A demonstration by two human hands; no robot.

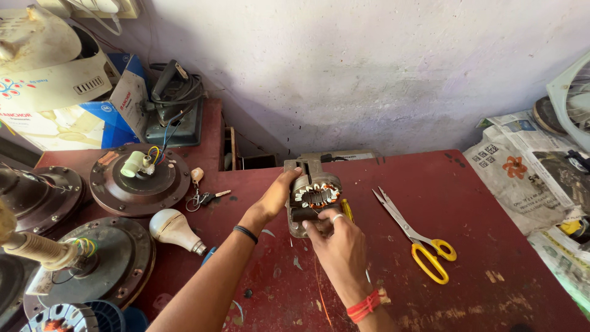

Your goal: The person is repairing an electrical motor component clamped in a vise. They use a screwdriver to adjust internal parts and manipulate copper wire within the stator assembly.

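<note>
A small motor stator (316,195) with copper windings sits in a grey metal frame on the dark red table (479,270). My left hand (278,195) grips the frame's left side near the top. My right hand (337,243), with a ring on one finger and a red thread at the wrist, holds the frame's lower front edge, fingers pressed on a dark part below the windings. A yellow-handled tool (348,210) lies partly hidden behind my right hand.
Yellow-handled scissors (418,237) lie right of the stator. A white bulb (174,230), keys (201,197) and several round ceiling-fan motors (139,178) crowd the left side. A cardboard box (92,117) stands at back left, newspapers (528,172) at right.
</note>
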